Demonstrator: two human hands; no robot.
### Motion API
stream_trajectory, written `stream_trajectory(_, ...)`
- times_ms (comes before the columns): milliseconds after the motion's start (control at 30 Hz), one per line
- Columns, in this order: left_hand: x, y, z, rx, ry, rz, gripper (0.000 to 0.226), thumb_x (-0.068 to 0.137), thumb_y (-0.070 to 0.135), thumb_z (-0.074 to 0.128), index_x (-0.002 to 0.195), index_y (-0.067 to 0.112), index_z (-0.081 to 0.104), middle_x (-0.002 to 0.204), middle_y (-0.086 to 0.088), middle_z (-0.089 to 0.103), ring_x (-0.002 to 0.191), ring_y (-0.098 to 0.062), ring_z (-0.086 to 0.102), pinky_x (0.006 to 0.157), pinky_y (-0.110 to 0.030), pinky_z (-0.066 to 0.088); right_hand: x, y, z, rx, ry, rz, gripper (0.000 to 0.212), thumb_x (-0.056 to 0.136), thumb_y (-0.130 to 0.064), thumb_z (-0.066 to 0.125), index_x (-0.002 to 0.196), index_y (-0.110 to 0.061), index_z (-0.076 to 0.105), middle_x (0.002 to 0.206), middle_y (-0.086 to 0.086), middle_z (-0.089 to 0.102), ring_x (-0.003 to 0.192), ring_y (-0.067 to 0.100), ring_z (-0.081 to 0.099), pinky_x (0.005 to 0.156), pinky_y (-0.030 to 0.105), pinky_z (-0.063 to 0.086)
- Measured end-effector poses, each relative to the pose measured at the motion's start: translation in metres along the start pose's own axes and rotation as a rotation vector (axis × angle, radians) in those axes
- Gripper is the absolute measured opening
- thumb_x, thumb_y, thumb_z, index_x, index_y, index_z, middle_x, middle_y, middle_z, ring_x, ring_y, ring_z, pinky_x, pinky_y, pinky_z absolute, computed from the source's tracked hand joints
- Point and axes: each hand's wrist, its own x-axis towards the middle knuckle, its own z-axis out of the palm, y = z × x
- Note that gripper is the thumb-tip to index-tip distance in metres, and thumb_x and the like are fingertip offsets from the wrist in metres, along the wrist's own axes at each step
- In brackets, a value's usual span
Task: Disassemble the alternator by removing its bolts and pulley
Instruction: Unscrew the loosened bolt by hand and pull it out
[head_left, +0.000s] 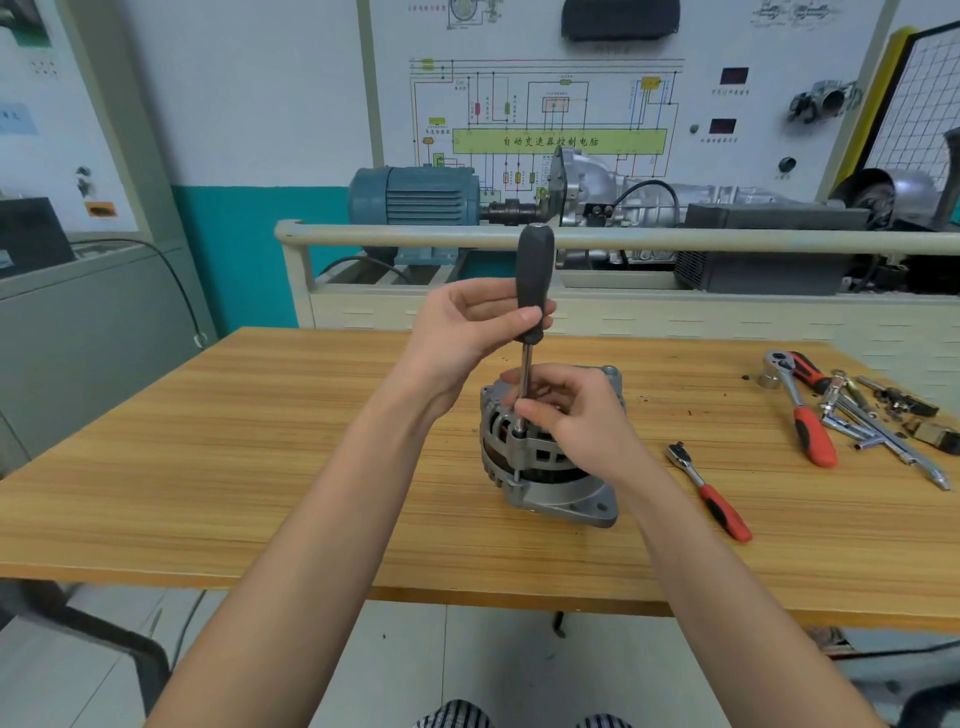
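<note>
A silver alternator (553, 480) stands on the wooden table (260, 467) near its middle. A driver with a black handle (534, 283) stands upright over it, its steel shaft reaching down to a bolt on the alternator's left side. My left hand (467, 332) grips the lower part of the handle. My right hand (569, 410) rests on top of the alternator and pinches the shaft just above the socket tip. The pulley is hidden under my right hand.
A small red-handled ratchet (709, 491) lies right of the alternator. Further right lie a larger red-and-black ratchet (800, 410), extension bars and sockets (878, 431). Behind the table stands a training bench with a blue motor (415, 197) and a rail (623, 240).
</note>
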Motion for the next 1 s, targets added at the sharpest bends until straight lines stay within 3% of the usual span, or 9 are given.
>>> stream_trajectory(67,0.002,-0.001,0.001,0.039,0.108,0.02,0.038,0.064,0.005,0.079,0.101,0.004,0.068,0.091,-0.011,0.074,0.085,-0.022,0.07,0.076,-0.03,0.055,0.001,0.001,0.0,0.016,0.017,0.012,0.018,0.08,-0.015,0.077,0.091,-0.024,0.067,0.084,-0.003,0.07,0.081,0.009,0.064,0.079,0.023,0.052)
stream_trajectory(167,0.003,-0.003,0.003,0.068,0.135,0.034,0.04,0.063,0.004,0.081,0.099,0.004,0.065,0.089,-0.009,0.072,0.082,-0.019,0.069,0.075,-0.03,0.055,0.0,0.003,0.002,-0.008,0.078,0.012,0.019,0.071,-0.02,0.084,0.078,-0.026,0.067,0.071,-0.009,0.066,0.067,0.002,0.058,0.067,0.015,0.048)
stream_trajectory(300,0.002,-0.004,0.003,0.054,-0.077,-0.027,0.022,0.089,0.004,0.061,0.111,0.005,0.064,0.099,-0.009,0.073,0.099,-0.022,0.069,0.091,-0.033,0.054,0.0,0.004,0.002,0.007,0.094,0.003,0.029,0.077,-0.008,0.078,0.078,-0.035,0.067,0.075,-0.008,0.07,0.076,0.008,0.065,0.077,0.02,0.052)
stream_trajectory(367,0.002,-0.004,0.002,0.043,-0.142,-0.027,0.023,0.091,0.003,0.058,0.114,0.002,0.063,0.1,-0.011,0.073,0.1,-0.025,0.069,0.093,-0.033,0.053,0.0,0.003,0.001,0.011,0.059,-0.005,0.032,0.08,-0.003,0.073,0.083,-0.034,0.067,0.081,-0.006,0.072,0.082,0.012,0.068,0.082,0.027,0.054)
stream_trajectory(500,0.002,-0.002,0.008,0.134,0.018,0.038,0.027,0.068,0.013,0.079,0.092,0.008,0.07,0.084,-0.008,0.075,0.082,-0.019,0.072,0.074,-0.025,0.055,0.0,0.002,-0.003,0.063,0.005,-0.006,0.028,0.079,-0.004,0.075,0.087,-0.029,0.068,0.081,-0.009,0.072,0.084,0.01,0.068,0.083,0.025,0.054)
stream_trajectory(600,0.006,-0.006,0.015,0.184,0.113,0.047,0.026,0.066,0.005,0.084,0.082,0.01,0.064,0.073,0.001,0.07,0.068,-0.009,0.068,0.064,-0.019,0.052,0.0,0.005,-0.001,-0.006,0.065,-0.004,0.019,0.07,-0.015,0.084,0.078,-0.022,0.069,0.074,-0.005,0.069,0.071,0.005,0.063,0.071,0.018,0.051)
stream_trajectory(733,0.005,-0.004,0.013,0.101,-0.019,-0.028,0.025,0.083,0.004,0.07,0.107,0.002,0.062,0.093,-0.01,0.071,0.09,-0.021,0.069,0.085,-0.032,0.054,0.001,0.007,-0.002,0.003,0.075,-0.009,0.029,0.074,-0.01,0.08,0.075,-0.037,0.068,0.072,-0.012,0.071,0.072,0.006,0.065,0.074,0.02,0.052)
stream_trajectory(833,0.003,-0.006,0.005,-0.012,-0.153,-0.049,0.026,0.092,0.002,0.056,0.118,0.001,0.06,0.1,-0.011,0.072,0.098,-0.023,0.068,0.093,-0.033,0.053,0.001,0.008,-0.003,-0.008,0.044,-0.01,0.033,0.079,-0.007,0.075,0.078,-0.038,0.067,0.073,-0.018,0.07,0.075,0.004,0.066,0.076,0.02,0.052)
stream_trajectory(1000,0.003,-0.007,0.004,0.048,0.039,0.028,0.034,0.06,0.015,0.078,0.093,0.008,0.07,0.085,-0.005,0.076,0.083,-0.018,0.072,0.075,-0.026,0.055,0.001,0.006,-0.004,0.032,0.011,-0.035,0.02,0.081,-0.014,0.076,0.082,-0.033,0.069,0.077,-0.013,0.07,0.077,0.004,0.065,0.075,0.019,0.052)
